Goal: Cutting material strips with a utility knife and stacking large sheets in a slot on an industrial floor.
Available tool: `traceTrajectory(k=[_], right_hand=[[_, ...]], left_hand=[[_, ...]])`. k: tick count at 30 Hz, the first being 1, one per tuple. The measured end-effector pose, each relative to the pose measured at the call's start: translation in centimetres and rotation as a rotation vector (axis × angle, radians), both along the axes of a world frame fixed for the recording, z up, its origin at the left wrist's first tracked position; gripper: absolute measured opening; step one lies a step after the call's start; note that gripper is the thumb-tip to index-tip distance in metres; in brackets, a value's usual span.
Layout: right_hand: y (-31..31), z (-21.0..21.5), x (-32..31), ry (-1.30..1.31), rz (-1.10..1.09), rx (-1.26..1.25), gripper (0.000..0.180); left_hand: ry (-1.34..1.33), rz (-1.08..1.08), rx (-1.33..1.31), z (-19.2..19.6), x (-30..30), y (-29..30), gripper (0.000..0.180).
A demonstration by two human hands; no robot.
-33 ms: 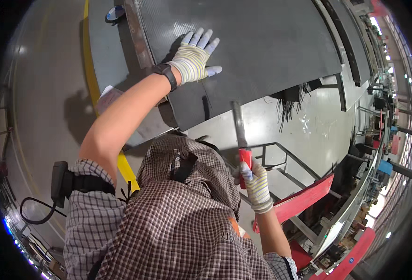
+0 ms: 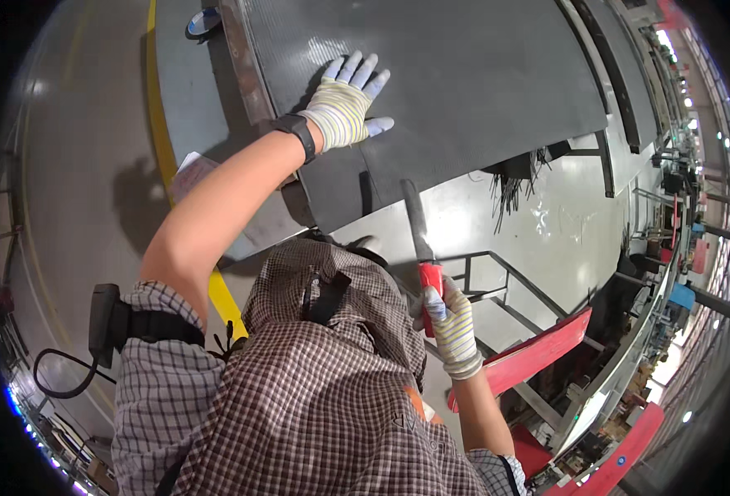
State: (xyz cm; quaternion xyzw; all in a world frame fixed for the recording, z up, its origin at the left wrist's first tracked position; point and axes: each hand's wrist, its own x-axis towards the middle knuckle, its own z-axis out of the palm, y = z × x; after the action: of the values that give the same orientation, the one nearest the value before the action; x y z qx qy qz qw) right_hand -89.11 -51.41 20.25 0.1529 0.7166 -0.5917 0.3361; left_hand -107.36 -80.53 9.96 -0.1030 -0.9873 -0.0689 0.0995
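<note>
Under the lamps of a large workshop, with a pale, glossy floor (image 2: 83,165) to the left, a grey-blue surface (image 2: 191,99) runs beside a yellow strip (image 2: 157,116) and carries a blue-rimmed ring (image 2: 203,24) near its far end. To the right of it spreads a broad, dark ribbed sheet (image 2: 481,91), whose near edge slants away from the person toward the right, where a tuft of dark strands (image 2: 509,186) hangs below. The knife (image 2: 417,221) is in the right hand (image 2: 456,326), in front of the body, its long axis pointing away from the person and leaning slightly left, so that the blade's tip overlaps the sheet's near edge in this view; whether it touches cannot be told. The left hand (image 2: 342,107) lies farther out and to the left of that tip, its thumb the part nearest the blade. Its fingers are spread wide, palm down on the sheet, grasping nothing, while the right hand's fingers are wrapped round the knife's red handle (image 2: 433,289). Both hands wear striped gloves, and a red bar (image 2: 530,360) stands just beyond the right wrist.
</note>
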Motion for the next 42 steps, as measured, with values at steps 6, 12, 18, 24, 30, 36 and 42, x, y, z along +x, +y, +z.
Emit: traceTrajectory(k=[6, 12, 18, 24, 30, 36, 42], right_hand=[[-2.7, 0.1, -1.7, 0.094, -0.011, -0.027, 0.052], [-2.7, -0.2, -2.4, 0.175, 0.233, 0.14, 0.049], [-2.2, -0.6, -2.3, 0.578, 0.494, 0.374, 0.05], [-1.8, 0.5, -1.6, 0.567, 0.677, 0.635, 0.053], [-7.5, 0.6, -4.9, 0.561, 0.899, 0.886, 0.055], [-8.2, -2.8, -6.1, 0.66, 0.97, 1.003, 0.058], [-5.1, -4.0, -2.2, 0.596, 0.99, 1.109, 0.065]], left_hand=[[0.004, 0.005, -0.064, -1.7, -0.2, 0.0, 0.078], [-0.007, 0.025, -0.054, -1.3, -0.1, 0.5, 0.078], [0.001, 0.032, -0.072, -1.5, 0.0, 0.5, 0.079], [0.004, 0.04, -0.057, -2.3, 0.1, 0.3, 0.078], [0.024, 0.047, -0.074, -2.6, 0.2, 0.2, 0.079], [0.008, 0.047, -0.083, -2.7, 0.0, 0.2, 0.078], [-0.022, 0.046, -0.195, -1.1, 0.3, 0.9, 0.077]])
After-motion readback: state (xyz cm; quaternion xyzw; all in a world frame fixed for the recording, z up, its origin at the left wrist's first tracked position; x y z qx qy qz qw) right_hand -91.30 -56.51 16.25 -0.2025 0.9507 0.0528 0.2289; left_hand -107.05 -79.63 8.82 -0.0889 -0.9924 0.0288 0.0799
